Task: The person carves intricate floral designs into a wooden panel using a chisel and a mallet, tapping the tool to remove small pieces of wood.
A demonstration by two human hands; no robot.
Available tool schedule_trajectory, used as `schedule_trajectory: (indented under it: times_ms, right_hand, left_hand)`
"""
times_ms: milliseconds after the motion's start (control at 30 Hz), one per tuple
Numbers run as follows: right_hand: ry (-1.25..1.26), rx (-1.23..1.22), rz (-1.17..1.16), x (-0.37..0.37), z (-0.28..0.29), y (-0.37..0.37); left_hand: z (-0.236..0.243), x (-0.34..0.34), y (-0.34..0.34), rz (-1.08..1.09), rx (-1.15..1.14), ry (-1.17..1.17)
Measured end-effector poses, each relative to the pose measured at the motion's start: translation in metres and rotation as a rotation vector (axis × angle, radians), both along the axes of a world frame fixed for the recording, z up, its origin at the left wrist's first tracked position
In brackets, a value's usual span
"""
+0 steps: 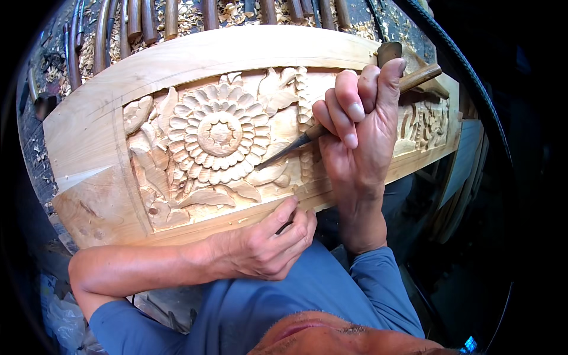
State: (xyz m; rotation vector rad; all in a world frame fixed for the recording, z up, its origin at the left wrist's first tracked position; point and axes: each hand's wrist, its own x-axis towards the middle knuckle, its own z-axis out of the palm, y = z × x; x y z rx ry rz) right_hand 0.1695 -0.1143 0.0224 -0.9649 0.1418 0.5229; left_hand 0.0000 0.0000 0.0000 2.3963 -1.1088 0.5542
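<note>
My right hand point(361, 112) is closed round the wooden handle of a carving chisel point(296, 144). The dark blade slants down to the left, and its tip is at the lower right edge of a carved round flower point(219, 135). That flower has rings of petals and a star in its centre, set in the recess of a pale wooden panel point(236, 50) among carved leaves point(207, 197). At the panel's near edge my left hand point(278, 242) has its fingers curled. Something dark shows between its thumb and fingers, too small to make out.
Several wooden tool handles point(171, 18) lie in a row beyond the panel, among wood shavings point(189, 16) on a dark bench. A dark brown wooden piece point(389, 52) stands behind my right thumb. A black cable point(467, 65) hangs at the right.
</note>
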Motion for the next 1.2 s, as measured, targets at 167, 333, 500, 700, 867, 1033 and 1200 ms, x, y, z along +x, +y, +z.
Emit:
schedule_trajectory:
  times_ms: [167,333,500,700,867,1033,1200]
  right_hand:
    - [0.027,0.103,-0.023,-0.001,0.025,-0.013]
    - [-0.237,0.176,0.025,-0.006,0.033,-0.019]
    - [-0.244,0.059,-0.059,-0.004,0.028,-0.01]
    - [-0.277,0.305,0.04,-0.008,0.026,-0.018]
    - [-0.58,0.207,0.341,-0.019,0.049,-0.016]
    - [-0.881,0.135,0.417,-0.036,0.058,0.006]
    - [-0.867,0.041,0.413,-0.047,0.054,0.014]
  left_hand:
    - [0.008,-0.004,0.006,-0.047,0.002,-0.05]
    - [0.011,-0.004,0.013,-0.108,0.014,-0.071]
    - [0.012,-0.005,0.013,-0.118,0.013,-0.072]
    - [0.017,-0.005,0.02,-0.068,0.007,-0.064]
    - [0.013,-0.009,0.013,0.038,-0.117,-0.038]
    - [-0.007,-0.016,-0.013,0.177,-0.305,-0.109]
    - [-0.023,-0.023,-0.035,0.156,-0.447,0.004]
